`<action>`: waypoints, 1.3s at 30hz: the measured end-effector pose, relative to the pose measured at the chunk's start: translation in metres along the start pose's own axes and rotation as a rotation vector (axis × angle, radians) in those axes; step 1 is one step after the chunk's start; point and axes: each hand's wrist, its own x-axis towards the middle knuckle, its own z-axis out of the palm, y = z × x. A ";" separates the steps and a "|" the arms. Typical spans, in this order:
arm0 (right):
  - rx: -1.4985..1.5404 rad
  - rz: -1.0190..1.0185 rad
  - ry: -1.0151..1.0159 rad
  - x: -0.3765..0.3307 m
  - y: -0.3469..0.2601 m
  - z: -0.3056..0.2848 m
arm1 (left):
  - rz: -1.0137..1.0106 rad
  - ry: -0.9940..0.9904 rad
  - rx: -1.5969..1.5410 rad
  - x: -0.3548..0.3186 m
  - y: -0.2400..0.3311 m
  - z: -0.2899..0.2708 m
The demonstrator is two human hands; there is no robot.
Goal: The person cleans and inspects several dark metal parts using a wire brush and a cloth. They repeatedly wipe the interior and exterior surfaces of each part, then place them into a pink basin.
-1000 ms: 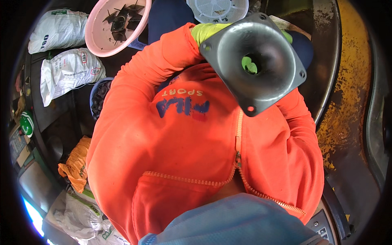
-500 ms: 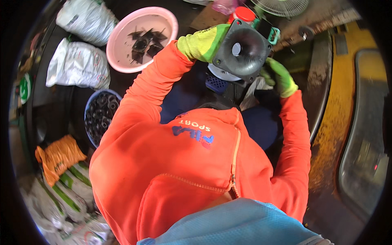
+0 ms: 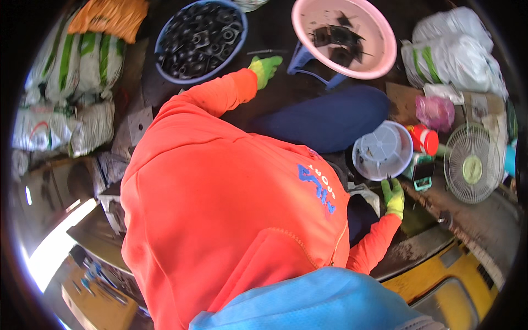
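Observation:
My left hand, in a yellow-green glove, reaches out just right of a blue tub filled with black plastic parts. Its fingers are stretched out and hold nothing I can see. A thin dark strip lies just beyond the fingertips. Over on the right, my gloved right hand is beside the near rim of a small pale-blue basin. Its fingers are bent together around a small dark tip, too small to name. My navy trouser leg lies between the hands.
A pink basin holding black pieces rests on a blue stool. Beyond the small basin are a red-lidded jar, a green-framed device and a fan. White sacks stand far right; an orange bag tops sacks far left.
My view has swung left. The square, black horn-shaped piece has left my left hand, which has moved out beside the blue tub. My right hand has lowered to the small basin.

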 end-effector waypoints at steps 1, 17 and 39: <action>0.052 0.028 -0.044 0.005 0.001 0.002 | -0.028 0.007 -0.022 0.002 -0.007 -0.032; 0.386 0.304 0.059 0.001 0.031 0.045 | -0.253 0.729 -0.095 0.039 -0.028 -0.234; 0.815 0.495 -0.153 -0.017 0.005 0.038 | 0.032 0.569 1.153 0.062 -0.050 -0.286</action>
